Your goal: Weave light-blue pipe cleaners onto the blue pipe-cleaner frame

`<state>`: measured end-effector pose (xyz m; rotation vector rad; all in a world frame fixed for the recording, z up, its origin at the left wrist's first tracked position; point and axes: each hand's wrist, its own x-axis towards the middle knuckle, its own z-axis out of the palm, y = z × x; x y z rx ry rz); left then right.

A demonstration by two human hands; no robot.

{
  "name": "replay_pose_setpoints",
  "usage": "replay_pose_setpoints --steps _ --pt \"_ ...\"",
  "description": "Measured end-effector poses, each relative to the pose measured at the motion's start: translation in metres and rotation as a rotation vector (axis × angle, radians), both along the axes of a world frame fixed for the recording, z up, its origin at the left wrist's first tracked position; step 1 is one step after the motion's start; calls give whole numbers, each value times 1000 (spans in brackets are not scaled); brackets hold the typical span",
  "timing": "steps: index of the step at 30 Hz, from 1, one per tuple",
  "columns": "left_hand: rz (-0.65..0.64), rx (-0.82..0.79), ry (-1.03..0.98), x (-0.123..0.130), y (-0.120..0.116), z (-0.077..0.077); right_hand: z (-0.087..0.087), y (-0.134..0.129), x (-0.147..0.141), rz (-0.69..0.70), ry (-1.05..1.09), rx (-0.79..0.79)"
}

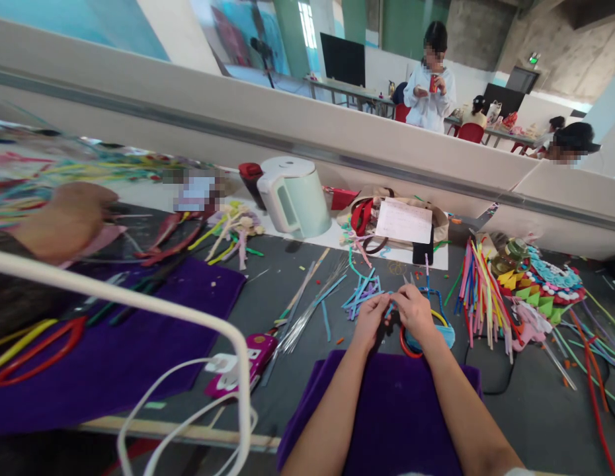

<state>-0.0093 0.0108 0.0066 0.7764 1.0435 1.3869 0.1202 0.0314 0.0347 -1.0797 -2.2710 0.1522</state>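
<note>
My left hand [371,320] and my right hand [414,313] meet above the table in the middle of the view. Their fingertips are pinched together around a small blue piece [391,305], partly hidden by the fingers. Beside the left hand lies a pile of blue and purple pipe cleaner pieces [363,295]. Close to the right hand are a light blue roll-like object [442,336] and a red ring-shaped handle [409,346]. Below my wrists a purple cloth [401,403] is spread at the table's front edge.
Pipe cleaners [486,297] are bunched on the right. A pale green kettle [307,201] stands behind, near a paper [405,221]. Thin wires [302,317] and a magenta device [258,357] lie left. A white tube [188,304] crosses in front; another person's hand [64,221] is far left.
</note>
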Motion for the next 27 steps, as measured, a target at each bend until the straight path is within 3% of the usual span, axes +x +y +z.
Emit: replay_pose_setpoints --steps 7,22,27 --pt "-111 -40 -217 -5 0 1 -1 -1 -1 20 207 -61" --pt "-70 -67 -211 -6 1 1 -3 -1 -10 -12 480 -278" --pt "-35 -58 -190 -5 0 5 -4 2 -10 -67 660 -440"
